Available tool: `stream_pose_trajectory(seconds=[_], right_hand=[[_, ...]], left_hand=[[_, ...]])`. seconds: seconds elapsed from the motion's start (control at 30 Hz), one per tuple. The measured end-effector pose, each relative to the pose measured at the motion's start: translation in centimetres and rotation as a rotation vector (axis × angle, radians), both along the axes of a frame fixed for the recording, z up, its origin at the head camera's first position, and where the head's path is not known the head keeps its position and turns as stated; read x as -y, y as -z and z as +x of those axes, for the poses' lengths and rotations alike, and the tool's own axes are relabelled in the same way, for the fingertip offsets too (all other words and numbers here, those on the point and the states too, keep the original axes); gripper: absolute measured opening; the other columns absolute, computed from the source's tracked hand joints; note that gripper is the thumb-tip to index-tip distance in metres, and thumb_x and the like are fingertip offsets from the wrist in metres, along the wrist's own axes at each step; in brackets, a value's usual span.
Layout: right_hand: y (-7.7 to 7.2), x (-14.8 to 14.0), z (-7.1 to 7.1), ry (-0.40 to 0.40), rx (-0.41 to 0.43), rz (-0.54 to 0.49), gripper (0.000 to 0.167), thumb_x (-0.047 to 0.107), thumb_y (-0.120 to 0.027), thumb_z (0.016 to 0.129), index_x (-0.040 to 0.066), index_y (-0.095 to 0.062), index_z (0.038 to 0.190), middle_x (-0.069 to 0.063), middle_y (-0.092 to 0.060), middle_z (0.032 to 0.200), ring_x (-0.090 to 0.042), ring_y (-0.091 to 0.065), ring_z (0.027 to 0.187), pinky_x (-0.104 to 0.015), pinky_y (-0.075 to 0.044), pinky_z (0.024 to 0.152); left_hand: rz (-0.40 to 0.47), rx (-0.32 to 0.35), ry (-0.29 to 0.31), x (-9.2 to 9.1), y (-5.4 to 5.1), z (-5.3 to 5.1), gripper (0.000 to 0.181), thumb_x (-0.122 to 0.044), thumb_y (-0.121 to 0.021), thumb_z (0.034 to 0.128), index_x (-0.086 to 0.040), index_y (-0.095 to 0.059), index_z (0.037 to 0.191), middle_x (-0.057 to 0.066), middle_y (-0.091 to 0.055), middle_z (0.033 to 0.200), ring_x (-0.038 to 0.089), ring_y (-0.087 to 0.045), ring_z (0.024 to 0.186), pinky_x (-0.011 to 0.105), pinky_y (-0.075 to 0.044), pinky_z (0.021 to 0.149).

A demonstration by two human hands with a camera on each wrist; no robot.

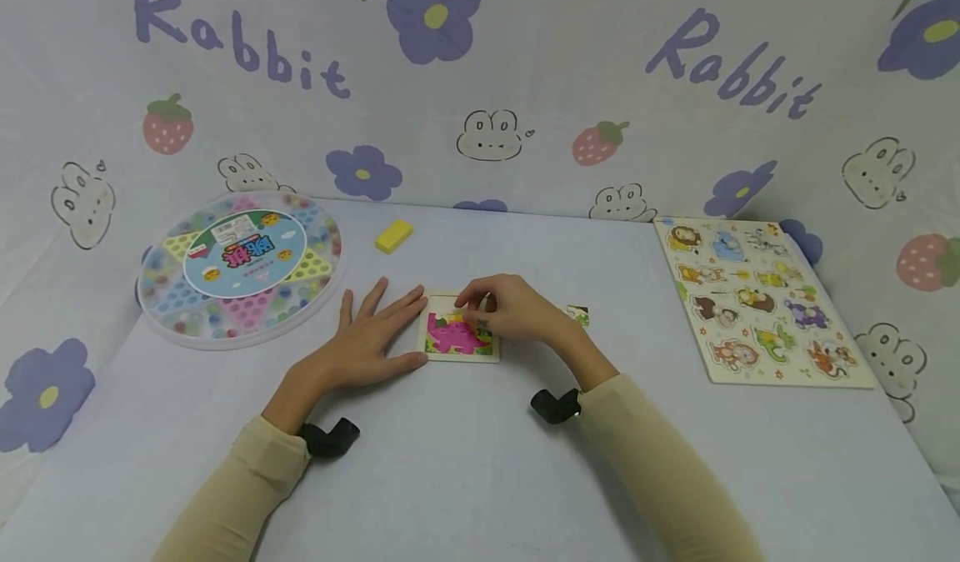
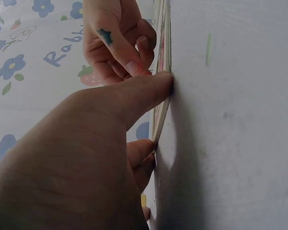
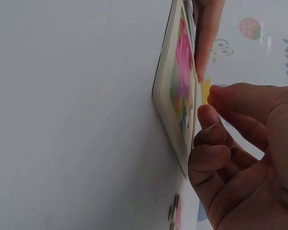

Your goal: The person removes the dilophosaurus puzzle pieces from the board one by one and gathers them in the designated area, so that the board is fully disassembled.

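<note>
A small framed jigsaw puzzle point(image 1: 459, 347) with a pink dinosaur picture lies flat on the table. My left hand point(image 1: 367, 341) rests beside it, fingers spread; in the left wrist view its thumb point(image 2: 158, 85) touches the frame's edge. Over the puzzle's upper right part hovers my right hand point(image 1: 513, 308), its fingers bent. In the right wrist view a gap shows between thumb and index finger point(image 3: 209, 115), with nothing visible in it. A loose puzzle piece point(image 1: 578, 315) lies to the right, partly hidden behind the right wrist.
At the left lies a round Chinese checkers board point(image 1: 315, 303). A yellow block point(image 1: 393, 236) is behind the left hand. On the right side lies a wooden animal puzzle board point(image 1: 750, 328). A printed cloth point(image 1: 540, 70) hangs along the table's back edge.
</note>
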State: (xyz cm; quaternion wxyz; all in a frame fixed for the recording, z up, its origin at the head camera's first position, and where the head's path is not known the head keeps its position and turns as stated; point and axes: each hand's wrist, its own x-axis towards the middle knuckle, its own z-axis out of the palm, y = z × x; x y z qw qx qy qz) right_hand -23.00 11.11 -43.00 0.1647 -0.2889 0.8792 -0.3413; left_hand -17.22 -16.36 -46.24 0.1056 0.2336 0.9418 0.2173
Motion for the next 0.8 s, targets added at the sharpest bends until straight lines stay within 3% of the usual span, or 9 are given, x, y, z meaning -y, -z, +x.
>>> stream_pose_trajectory(seconds=[0.37,0.8], right_hand=[[-0.4,1.6,-0.1,-0.05,0.05,0.078,0.029,0.009,-0.072,0.098,0.012,-0.075,0.127,-0.005,-0.07,0.102,-0.015,-0.061,0.086,-0.024,-0.051,0.074],[-0.5,2.0,-0.1,-0.033,0.074,0.1,0.027,0.008,-0.072,0.097,0.013,-0.077,0.123,-0.004,-0.069,0.1,-0.017,-0.059,0.088,-0.025,-0.049,0.077]], left_hand=[[0.01,-0.007,0.01,0.1,0.0,0.0,0.087,-0.062,-0.061,0.099,-0.026,-0.026,0.17,-0.007,-0.017,0.18,0.043,0.008,0.167,0.08,0.016,0.121],[0.012,-0.007,0.01,0.0,-0.1,0.0,0.087,-0.062,-0.061,0.0991,-0.025,-0.027,0.17,-0.007,-0.017,0.18,0.043,0.007,0.167,0.08,0.016,0.121]])
